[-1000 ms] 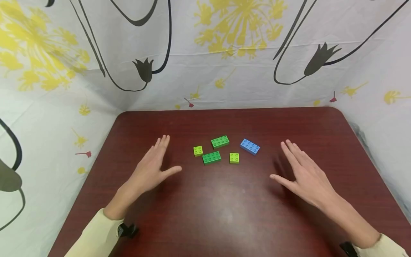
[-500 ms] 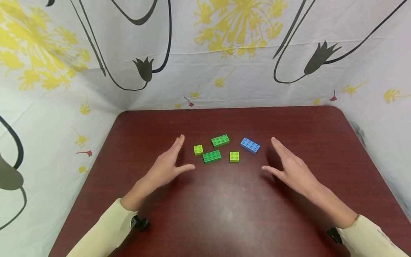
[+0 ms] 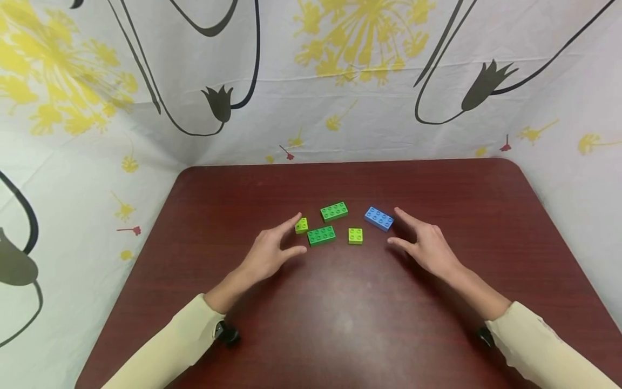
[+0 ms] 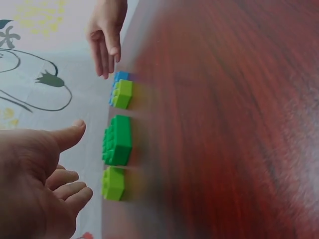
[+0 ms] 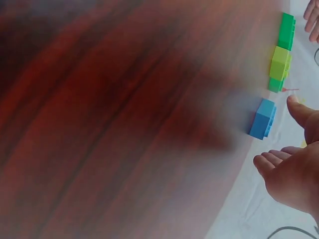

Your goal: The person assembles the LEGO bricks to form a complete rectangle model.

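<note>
Dark-red counter (image 3: 340,319), mid-frame: left hand (image 3: 267,253) near leftmost lime brick (image 3: 302,227), right hand (image 3: 430,247) near blue brick (image 3: 379,219); digits apart on both.

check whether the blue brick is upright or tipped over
Upright. The blue brick sits on the table with its studs facing up in the head view, and the right wrist view agrees.

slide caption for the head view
Left hand and right hand flank five toy bricks on a reddish-brown table.
</note>
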Motion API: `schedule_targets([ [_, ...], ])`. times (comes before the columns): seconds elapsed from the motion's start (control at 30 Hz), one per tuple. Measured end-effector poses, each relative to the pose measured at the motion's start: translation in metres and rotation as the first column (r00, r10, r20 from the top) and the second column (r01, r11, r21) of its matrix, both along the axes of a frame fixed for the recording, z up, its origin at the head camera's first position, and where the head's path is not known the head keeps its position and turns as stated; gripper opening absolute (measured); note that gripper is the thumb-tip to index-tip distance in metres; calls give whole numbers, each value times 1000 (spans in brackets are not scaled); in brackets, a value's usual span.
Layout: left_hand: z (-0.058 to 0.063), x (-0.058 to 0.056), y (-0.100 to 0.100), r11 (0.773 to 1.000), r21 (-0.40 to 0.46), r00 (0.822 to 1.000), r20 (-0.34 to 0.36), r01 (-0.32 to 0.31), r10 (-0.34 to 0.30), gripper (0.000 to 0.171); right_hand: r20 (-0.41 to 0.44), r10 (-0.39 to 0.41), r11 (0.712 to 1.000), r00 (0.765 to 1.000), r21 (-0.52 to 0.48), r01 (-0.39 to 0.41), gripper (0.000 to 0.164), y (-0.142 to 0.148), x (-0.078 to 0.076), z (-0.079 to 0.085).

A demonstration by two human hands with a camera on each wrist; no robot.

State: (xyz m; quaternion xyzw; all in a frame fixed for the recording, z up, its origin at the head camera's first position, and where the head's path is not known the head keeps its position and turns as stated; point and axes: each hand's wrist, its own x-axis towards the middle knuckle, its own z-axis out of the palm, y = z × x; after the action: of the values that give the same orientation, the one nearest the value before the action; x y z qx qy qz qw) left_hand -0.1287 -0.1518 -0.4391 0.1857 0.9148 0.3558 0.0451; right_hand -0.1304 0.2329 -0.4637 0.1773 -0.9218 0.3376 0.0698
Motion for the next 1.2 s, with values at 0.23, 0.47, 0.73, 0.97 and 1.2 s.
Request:
schedule_targets([
  [0.23,-16,-4,9,999,39,1000,14,-18,17,70,109,-60,996,992,-64,67,69,-2,-13,-5],
  [0.47,-25,-6,17,997,76,999,30,-29,27,64,161,-75,989,984,-114,94,63,-7,-21,-6],
  [0.73,-32,-10,22,990,124,997,39,-72,67,55,177,-92,981,980,-155,120,53,-12,-28,-7],
  [0.97,-36,-12,25,992,91,996,-6,-85,86,50,148,-116,979,982,-149,139,46,-13,-29,-7],
  [1.2,-38,-13,26,993,80,996,-28,-86,89,45,147,-125,976,981,-160,149,41,-14,-29,-7],
])
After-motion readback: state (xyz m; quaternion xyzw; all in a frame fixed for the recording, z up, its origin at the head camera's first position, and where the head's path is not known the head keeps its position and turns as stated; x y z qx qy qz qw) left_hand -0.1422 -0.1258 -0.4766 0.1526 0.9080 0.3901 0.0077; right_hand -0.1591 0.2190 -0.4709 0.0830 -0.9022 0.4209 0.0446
